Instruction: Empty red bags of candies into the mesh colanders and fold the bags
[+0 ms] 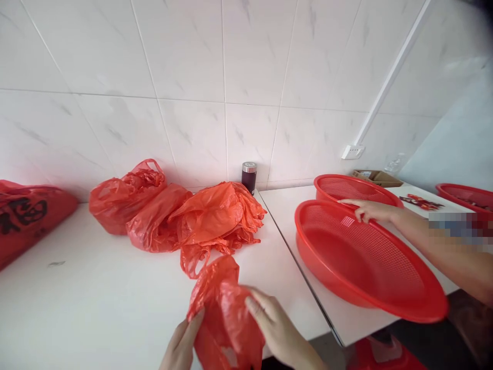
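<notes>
Between my two hands is a thin red plastic bag (pixel 227 318), crumpled and held low over the table's front edge. My left hand (pixel 183 339) pinches its left side, thumb toward the plastic. On the other side, my right hand (pixel 273 321) grips the bag with thumb and fingers. Just beyond lies a loose pile of red plastic bags (pixel 219 216), with one handle loop hanging toward the bag I hold. Farther left sit two fuller bunched red bags (pixel 129 198) against the wall.
On the right, another person's hand (pixel 365 209) holds the rim of a tilted red plastic basket (pixel 346 257); a second red basket (pixel 356 187) stands behind. A dark tumbler (pixel 249 177) is by the wall. A red bag with black characters (pixel 31 216) lies left. A cardboard box (pixel 377 178) stands far right.
</notes>
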Tool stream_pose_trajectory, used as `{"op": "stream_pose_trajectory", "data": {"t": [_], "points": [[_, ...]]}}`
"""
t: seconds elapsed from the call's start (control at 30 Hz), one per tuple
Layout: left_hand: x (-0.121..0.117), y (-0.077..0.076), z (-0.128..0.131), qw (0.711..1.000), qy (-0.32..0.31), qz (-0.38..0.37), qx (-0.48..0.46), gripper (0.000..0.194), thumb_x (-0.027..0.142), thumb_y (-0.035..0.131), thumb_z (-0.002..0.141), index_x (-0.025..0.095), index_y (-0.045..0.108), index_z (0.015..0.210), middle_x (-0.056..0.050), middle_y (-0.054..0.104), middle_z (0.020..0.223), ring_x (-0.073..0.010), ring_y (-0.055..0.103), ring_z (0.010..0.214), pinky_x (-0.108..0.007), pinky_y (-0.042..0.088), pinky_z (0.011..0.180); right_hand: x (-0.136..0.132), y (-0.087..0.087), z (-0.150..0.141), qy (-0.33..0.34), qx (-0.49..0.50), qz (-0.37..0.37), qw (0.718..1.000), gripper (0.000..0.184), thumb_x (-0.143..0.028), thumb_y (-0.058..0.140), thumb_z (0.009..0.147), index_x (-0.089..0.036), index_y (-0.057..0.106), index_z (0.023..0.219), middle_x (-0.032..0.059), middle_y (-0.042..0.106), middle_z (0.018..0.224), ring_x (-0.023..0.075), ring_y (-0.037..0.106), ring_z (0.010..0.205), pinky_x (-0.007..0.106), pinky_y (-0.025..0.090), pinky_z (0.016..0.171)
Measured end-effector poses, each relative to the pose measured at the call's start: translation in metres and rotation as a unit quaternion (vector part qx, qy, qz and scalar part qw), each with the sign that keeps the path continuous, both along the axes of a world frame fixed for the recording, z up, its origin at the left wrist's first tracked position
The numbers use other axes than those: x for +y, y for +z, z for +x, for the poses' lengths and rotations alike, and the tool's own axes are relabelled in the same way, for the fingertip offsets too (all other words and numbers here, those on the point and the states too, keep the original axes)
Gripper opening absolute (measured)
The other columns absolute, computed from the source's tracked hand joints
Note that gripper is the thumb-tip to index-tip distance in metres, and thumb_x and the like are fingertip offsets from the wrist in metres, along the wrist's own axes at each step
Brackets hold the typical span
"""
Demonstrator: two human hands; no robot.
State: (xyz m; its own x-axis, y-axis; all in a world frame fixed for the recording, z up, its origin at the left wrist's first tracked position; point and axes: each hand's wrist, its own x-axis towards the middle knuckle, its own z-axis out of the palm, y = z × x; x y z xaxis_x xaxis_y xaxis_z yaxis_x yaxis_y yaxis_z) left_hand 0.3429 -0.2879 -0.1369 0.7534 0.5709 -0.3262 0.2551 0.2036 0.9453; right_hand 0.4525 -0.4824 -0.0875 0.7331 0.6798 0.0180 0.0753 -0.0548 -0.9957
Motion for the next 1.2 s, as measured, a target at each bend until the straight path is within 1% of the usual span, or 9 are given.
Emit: {"op": "stream_pose_trajectory", "data": {"t": [0.1,0.27,0.43,0.53,0.67,0.83,1.03,1.13,1.2], "points": [[0.013,0.007,0.001,0.996,0.015,-0.082,0.034,0.039,0.052,0.071,0.070,0.019,0.071,0.090,-0.010,0.074,0.092,-0.0330,0.068,0.089,-0.040,0.056,0.073,-0.015,-0.018,0.025,-0.109,0.055,0.060,0.991,0.042,-0.052,0.048,0.092,-0.021,0.066,0.113,0.0082,0.068,0.112,0.0235,0.062,0.105,0.033,0.046,0.092],[0.045,0.008,-0.002,0.985,-0.013,-0.174,-0.006,0.036,0.041,0.078,0.067,0.018,0.064,0.090,-0.003,0.071,0.085,-0.0206,0.065,0.070,-0.029,0.051,0.060,-0.035,-0.036,0.052,-0.239,0.050,0.016,0.970,0.037,-0.052,0.062,0.082,-0.020,0.065,0.101,0.0044,0.067,0.094,0.0212,0.060,0.090,0.028,0.045,0.079],[0.027,0.020,-0.008,0.969,0.148,0.195,-0.030,0.038,0.050,0.066,0.075,0.025,0.056,0.101,-0.005,0.062,0.102,-0.0284,0.058,0.104,-0.042,0.047,0.090,-0.034,-0.041,0.054,-0.262,0.066,0.033,0.962,0.039,-0.052,0.061,0.082,-0.022,0.060,0.108,0.0028,0.065,0.091,0.0198,0.060,0.083,0.028,0.046,0.073],[-0.018,0.018,0.001,0.911,0.037,0.398,-0.099,0.026,0.042,0.061,0.080,0.026,0.060,0.100,-0.009,0.059,0.114,-0.0300,0.054,0.110,-0.046,0.042,0.097,-0.029,-0.035,0.045,-0.246,0.082,0.041,0.965,0.045,-0.051,0.062,0.082,-0.024,0.056,0.118,0.0018,0.065,0.084,0.0203,0.061,0.078,0.030,0.047,0.070],[-0.046,-0.014,0.023,0.867,-0.072,0.490,-0.064,0.041,0.028,0.058,0.081,0.025,0.059,0.122,-0.011,0.058,0.125,-0.0333,0.051,0.117,-0.052,0.041,0.097,-0.027,-0.024,0.033,-0.206,0.102,0.079,0.970,0.054,-0.048,0.061,0.084,-0.025,0.047,0.131,0.0025,0.066,0.087,0.0206,0.063,0.078,0.034,0.050,0.074],[-0.012,-0.036,0.025,0.901,-0.181,0.392,-0.029,0.025,0.023,0.051,0.082,0.025,0.072,0.098,-0.008,0.067,0.107,-0.0277,0.062,0.100,-0.041,0.048,0.089,-0.057,-0.033,0.059,-0.249,0.029,0.017,0.968,0.054,-0.045,0.061,0.083,-0.024,0.046,0.131,0.0018,0.062,0.086,0.0196,0.061,0.078,0.035,0.048,0.077],[-0.013,0.004,0.023,0.952,-0.203,0.230,-0.007,0.028,0.043,0.051,0.087,0.023,0.069,0.096,-0.006,0.067,0.103,-0.0258,0.061,0.098,-0.032,0.045,0.087,-0.068,-0.008,0.049,-0.349,-0.206,-0.116,0.907,0.025,-0.041,0.055,0.086,-0.022,0.062,0.101,0.0068,0.063,0.096,0.0202,0.057,0.079,0.034,0.045,0.077],[-0.022,0.024,0.030,0.963,-0.225,0.146,-0.028,0.031,0.048,0.054,0.086,0.021,0.068,0.083,-0.004,0.066,0.091,-0.0231,0.060,0.090,-0.030,0.044,0.082,-0.040,0.023,0.005,-0.133,-0.250,-0.063,0.957,0.016,-0.033,0.051,0.091,-0.027,0.065,0.098,0.0020,0.068,0.086,0.0186,0.061,0.081,0.029,0.045,0.076],[-0.026,0.031,0.032,0.967,-0.243,0.051,-0.051,0.032,0.047,0.056,0.086,0.020,0.066,0.073,-0.002,0.063,0.079,-0.0200,0.058,0.080,-0.028,0.045,0.077,-0.020,0.030,-0.014,0.018,-0.315,-0.091,0.945,0.017,-0.027,0.053,0.091,-0.029,0.067,0.102,0.0005,0.069,0.084,0.0179,0.062,0.079,0.029,0.044,0.080]]}}
